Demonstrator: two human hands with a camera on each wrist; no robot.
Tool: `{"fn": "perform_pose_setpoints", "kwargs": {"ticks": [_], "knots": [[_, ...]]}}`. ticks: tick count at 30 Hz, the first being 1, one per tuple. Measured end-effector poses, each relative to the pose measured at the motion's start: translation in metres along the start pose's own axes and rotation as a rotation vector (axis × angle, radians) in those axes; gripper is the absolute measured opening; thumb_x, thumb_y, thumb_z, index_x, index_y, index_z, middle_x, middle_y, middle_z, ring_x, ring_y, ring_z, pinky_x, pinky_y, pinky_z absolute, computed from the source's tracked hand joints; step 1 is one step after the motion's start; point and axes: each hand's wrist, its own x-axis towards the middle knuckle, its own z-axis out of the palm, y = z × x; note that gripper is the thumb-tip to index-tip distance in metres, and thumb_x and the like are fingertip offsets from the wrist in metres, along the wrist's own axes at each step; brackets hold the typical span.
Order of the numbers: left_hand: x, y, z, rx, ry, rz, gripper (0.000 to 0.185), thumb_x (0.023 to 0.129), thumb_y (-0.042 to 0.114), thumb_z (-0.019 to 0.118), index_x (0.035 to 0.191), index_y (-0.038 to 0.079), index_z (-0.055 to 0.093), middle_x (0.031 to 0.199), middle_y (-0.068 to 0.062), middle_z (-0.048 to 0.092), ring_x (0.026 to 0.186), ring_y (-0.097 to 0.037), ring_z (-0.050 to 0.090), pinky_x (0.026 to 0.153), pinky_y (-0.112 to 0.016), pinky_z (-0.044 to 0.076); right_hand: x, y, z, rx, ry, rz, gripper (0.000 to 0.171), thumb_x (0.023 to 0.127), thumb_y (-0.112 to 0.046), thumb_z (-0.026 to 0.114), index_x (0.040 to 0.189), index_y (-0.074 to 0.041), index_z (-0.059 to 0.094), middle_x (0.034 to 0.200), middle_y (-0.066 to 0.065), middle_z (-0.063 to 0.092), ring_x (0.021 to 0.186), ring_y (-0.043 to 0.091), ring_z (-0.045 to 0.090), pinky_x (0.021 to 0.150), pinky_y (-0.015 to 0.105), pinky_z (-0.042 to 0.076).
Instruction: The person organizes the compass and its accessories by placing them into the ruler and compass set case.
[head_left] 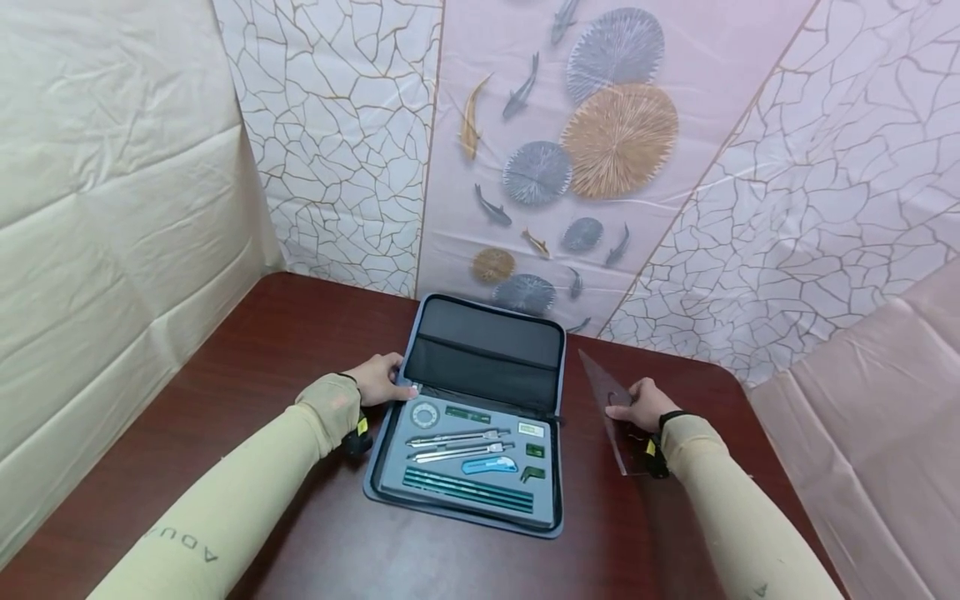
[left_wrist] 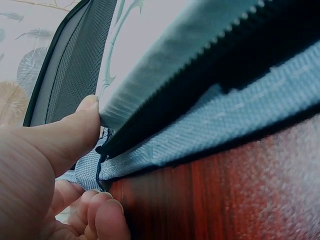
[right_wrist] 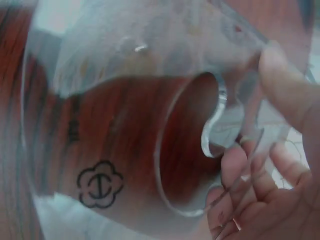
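Note:
An open grey-blue zip case [head_left: 483, 350] lies on the dark red table [head_left: 262, 367], its mesh lid tilted back. Its tray holds a round protractor [head_left: 424, 414], two compasses [head_left: 457, 437], a blue cutter [head_left: 489, 464] and green sticks [head_left: 468, 490]. My left hand [head_left: 382, 381] pinches the case's left edge near the hinge. In the left wrist view the thumb [left_wrist: 60, 140] presses on the zip edge [left_wrist: 200, 75] with fingers curled beneath. My right hand [head_left: 637, 407] grips a clear plastic set square [head_left: 603, 392] to the right of the case. In the right wrist view its fingers [right_wrist: 285, 85] curl round the set square's cutout [right_wrist: 125, 125].
Patterned sheets form walls close behind [head_left: 615, 150] and to the left [head_left: 112, 250] of the table. A pink draped sheet [head_left: 862, 400] borders the table's right side. Bare tabletop shows in front of the case and to its left.

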Motion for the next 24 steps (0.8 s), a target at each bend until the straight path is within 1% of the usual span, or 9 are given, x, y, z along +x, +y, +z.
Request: {"fn": "perform_pose_setpoints", "kwargs": {"ticks": [4, 8, 10, 12, 15, 17, 20, 22, 24], "knots": [[-0.001, 0.001, 0.000, 0.011, 0.002, -0.004, 0.048, 0.089, 0.027, 0.071, 0.122, 0.001, 0.049, 0.089, -0.012, 0.045, 0.081, -0.024, 0.044, 0.072, -0.035, 0.036, -0.004, 0.006, -0.006, -0.011, 0.038, -0.105, 0.036, 0.092, -0.014, 0.064, 0.116, 0.009, 0.047, 0.103, 0.023, 0.054, 0.087, 0.030, 0.054, 0.074, 0.042, 0.045], [-0.005, 0.003, 0.000, 0.019, -0.014, -0.007, 0.052, 0.090, 0.026, 0.071, 0.127, 0.000, 0.046, 0.094, -0.013, 0.044, 0.085, -0.025, 0.043, 0.074, -0.036, 0.036, -0.007, 0.010, -0.009, 0.028, 0.069, -0.163, 0.029, 0.090, -0.003, 0.061, 0.115, 0.010, 0.053, 0.103, 0.026, 0.060, 0.082, 0.028, 0.062, 0.070, 0.038, 0.050], [-0.006, 0.004, 0.001, 0.029, -0.026, -0.002, 0.055, 0.090, 0.028, 0.070, 0.129, 0.000, 0.045, 0.098, -0.014, 0.043, 0.089, -0.026, 0.042, 0.076, -0.037, 0.035, -0.010, 0.012, -0.011, 0.039, 0.091, -0.175, 0.028, 0.090, -0.002, 0.061, 0.115, 0.009, 0.055, 0.106, 0.026, 0.060, 0.084, 0.028, 0.062, 0.071, 0.037, 0.050], [-0.007, 0.004, 0.003, 0.047, -0.037, 0.007, 0.059, 0.090, 0.030, 0.070, 0.133, 0.000, 0.043, 0.101, -0.014, 0.042, 0.092, -0.027, 0.042, 0.078, -0.037, 0.036, -0.013, 0.012, -0.015, 0.054, 0.102, -0.173, 0.027, 0.092, -0.001, 0.059, 0.117, 0.009, 0.054, 0.108, 0.026, 0.059, 0.088, 0.030, 0.060, 0.071, 0.038, 0.049], [-0.007, 0.003, 0.004, 0.074, -0.044, 0.012, 0.063, 0.090, 0.032, 0.069, 0.137, 0.000, 0.041, 0.104, -0.014, 0.042, 0.094, -0.026, 0.042, 0.079, -0.037, 0.036, -0.018, 0.009, -0.022, 0.164, 0.095, -0.096, 0.028, 0.096, -0.003, 0.052, 0.124, 0.003, 0.051, 0.109, 0.024, 0.056, 0.088, 0.031, 0.060, 0.067, 0.040, 0.052], [-0.007, 0.003, 0.005, 0.088, -0.050, 0.014, 0.066, 0.090, 0.032, 0.069, 0.139, -0.001, 0.039, 0.105, -0.014, 0.042, 0.094, -0.026, 0.043, 0.080, -0.038, 0.037, -0.019, 0.006, -0.030, 0.191, 0.116, -0.073, 0.028, 0.098, -0.004, 0.049, 0.126, 0.000, 0.050, 0.106, 0.023, 0.055, 0.084, 0.030, 0.060, 0.063, 0.040, 0.053], [-0.007, 0.004, 0.005, 0.101, -0.060, 0.010, 0.068, 0.090, 0.034, 0.069, 0.140, 0.000, 0.039, 0.110, -0.015, 0.043, 0.097, -0.027, 0.043, 0.083, -0.038, 0.038, -0.019, -0.005, -0.044, 0.141, 0.193, -0.112, 0.029, 0.100, -0.009, 0.049, 0.128, -0.003, 0.052, 0.103, 0.020, 0.058, 0.084, 0.030, 0.061, 0.064, 0.042, 0.052], [-0.007, 0.005, 0.006, 0.110, -0.069, 0.008, 0.067, 0.089, 0.035, 0.070, 0.139, 0.001, 0.040, 0.114, -0.016, 0.043, 0.098, -0.027, 0.044, 0.085, -0.039, 0.039, -0.019, -0.019, -0.052, 0.036, 0.269, -0.181, 0.028, 0.100, -0.012, 0.051, 0.127, -0.003, 0.055, 0.101, 0.019, 0.063, 0.085, 0.029, 0.061, 0.067, 0.040, 0.048], [-0.007, 0.006, 0.006, 0.125, -0.077, 0.010, 0.064, 0.088, 0.036, 0.071, 0.136, 0.003, 0.043, 0.115, -0.015, 0.043, 0.098, -0.026, 0.044, 0.086, -0.040, 0.040, -0.018, -0.039, -0.056, -0.013, 0.323, -0.251, 0.028, 0.100, -0.014, 0.054, 0.126, -0.006, 0.059, 0.100, 0.016, 0.065, 0.084, 0.028, 0.061, 0.068, 0.040, 0.047]]}}
